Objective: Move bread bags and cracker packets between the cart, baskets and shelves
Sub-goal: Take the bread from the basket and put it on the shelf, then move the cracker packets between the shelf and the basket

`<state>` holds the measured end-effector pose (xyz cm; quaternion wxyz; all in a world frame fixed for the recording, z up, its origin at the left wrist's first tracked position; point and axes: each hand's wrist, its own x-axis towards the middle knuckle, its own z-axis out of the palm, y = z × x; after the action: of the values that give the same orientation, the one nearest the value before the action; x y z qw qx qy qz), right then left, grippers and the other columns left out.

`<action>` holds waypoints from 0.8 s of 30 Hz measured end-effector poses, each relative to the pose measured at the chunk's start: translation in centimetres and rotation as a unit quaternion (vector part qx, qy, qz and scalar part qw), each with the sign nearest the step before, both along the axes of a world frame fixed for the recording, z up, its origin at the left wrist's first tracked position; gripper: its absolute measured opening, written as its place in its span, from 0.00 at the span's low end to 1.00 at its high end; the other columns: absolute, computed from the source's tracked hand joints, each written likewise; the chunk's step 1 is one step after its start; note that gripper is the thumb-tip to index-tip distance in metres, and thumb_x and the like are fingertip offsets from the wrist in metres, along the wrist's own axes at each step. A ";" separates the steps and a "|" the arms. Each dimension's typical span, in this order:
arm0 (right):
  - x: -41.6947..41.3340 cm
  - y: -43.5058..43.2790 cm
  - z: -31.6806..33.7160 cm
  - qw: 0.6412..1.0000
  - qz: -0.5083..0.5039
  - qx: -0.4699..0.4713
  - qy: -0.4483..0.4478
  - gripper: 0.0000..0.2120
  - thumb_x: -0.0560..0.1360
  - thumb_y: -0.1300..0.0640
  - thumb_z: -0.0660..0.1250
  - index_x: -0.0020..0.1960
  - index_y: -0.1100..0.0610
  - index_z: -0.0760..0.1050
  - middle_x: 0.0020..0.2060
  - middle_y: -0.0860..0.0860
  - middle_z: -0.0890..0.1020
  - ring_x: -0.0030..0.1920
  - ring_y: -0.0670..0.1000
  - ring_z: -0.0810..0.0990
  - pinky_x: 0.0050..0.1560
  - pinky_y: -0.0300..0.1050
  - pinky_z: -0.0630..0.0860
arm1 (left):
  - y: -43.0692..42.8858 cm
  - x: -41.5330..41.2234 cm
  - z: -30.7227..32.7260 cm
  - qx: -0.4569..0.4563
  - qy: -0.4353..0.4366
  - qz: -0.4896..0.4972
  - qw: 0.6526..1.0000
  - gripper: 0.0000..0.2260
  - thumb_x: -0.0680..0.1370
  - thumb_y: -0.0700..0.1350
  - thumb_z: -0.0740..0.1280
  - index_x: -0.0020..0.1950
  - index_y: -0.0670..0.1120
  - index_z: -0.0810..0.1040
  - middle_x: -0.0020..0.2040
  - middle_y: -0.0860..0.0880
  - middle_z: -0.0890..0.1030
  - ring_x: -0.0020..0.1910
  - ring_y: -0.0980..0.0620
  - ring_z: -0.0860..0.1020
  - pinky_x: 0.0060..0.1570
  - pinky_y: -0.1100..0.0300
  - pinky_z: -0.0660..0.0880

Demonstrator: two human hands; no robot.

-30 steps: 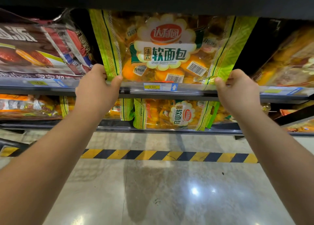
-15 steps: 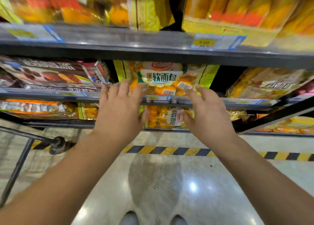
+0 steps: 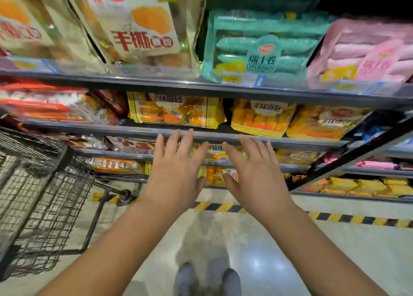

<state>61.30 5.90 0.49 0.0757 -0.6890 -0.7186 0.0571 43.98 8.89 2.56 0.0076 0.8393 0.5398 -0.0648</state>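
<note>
Both hands have been drawn back from the shelf edge, and the green bread bag [image 3: 216, 149] gripped a second ago has been left on its lower shelf, so that placement is judged done. At the left a wire cart [image 3: 44, 195] is seen, its contents not discernible. The left hand [image 3: 176, 172] and right hand [image 3: 257, 177] are held flat, fingers spread, nothing grasped; the bag is glimpsed between them. Yellow bread bags [image 3: 261, 119] are stocked on the shelf [image 3: 290, 140] above, teal packs [image 3: 263, 47] higher.

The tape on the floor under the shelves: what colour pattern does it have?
The tape has diagonal yellow and black stripes, seen in the head view.
</note>
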 end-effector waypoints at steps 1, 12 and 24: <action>-0.4 -0.5 2.2 1.000 0.001 0.004 0.000 0.31 0.73 0.49 0.77 0.74 0.50 0.73 0.73 0.61 0.73 0.75 0.65 0.69 0.76 0.66 0.61 | -0.5 -0.6 2.1 0.005 -0.009 0.007 1.000 0.33 0.82 0.62 0.60 0.83 0.56 0.50 0.84 0.45 0.47 0.83 0.40 0.46 0.80 0.37 0.45; -6.0 -2.7 14.9 0.994 0.107 -0.007 0.017 0.33 0.82 0.41 0.62 0.82 0.42 0.51 0.82 0.51 0.54 0.82 0.54 0.50 0.82 0.57 0.43 | -5.6 -7.0 13.0 0.050 -0.023 0.074 0.996 0.33 0.82 0.62 0.61 0.83 0.56 0.50 0.84 0.46 0.48 0.83 0.39 0.45 0.79 0.36 0.42; -13.0 -5.5 14.7 0.915 0.400 -0.042 0.039 0.34 0.79 0.38 0.64 0.81 0.42 0.57 0.80 0.48 0.60 0.80 0.52 0.58 0.81 0.56 0.52 | -19.2 -11.4 13.0 0.045 -0.030 0.391 0.919 0.30 0.79 0.60 0.66 0.80 0.57 0.63 0.82 0.45 0.59 0.81 0.39 0.54 0.78 0.36 0.47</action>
<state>48.26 0.41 15.24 0.0453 -0.3438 -0.9276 0.1390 32.60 -10.28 15.52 0.0113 0.5620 0.8270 -0.0070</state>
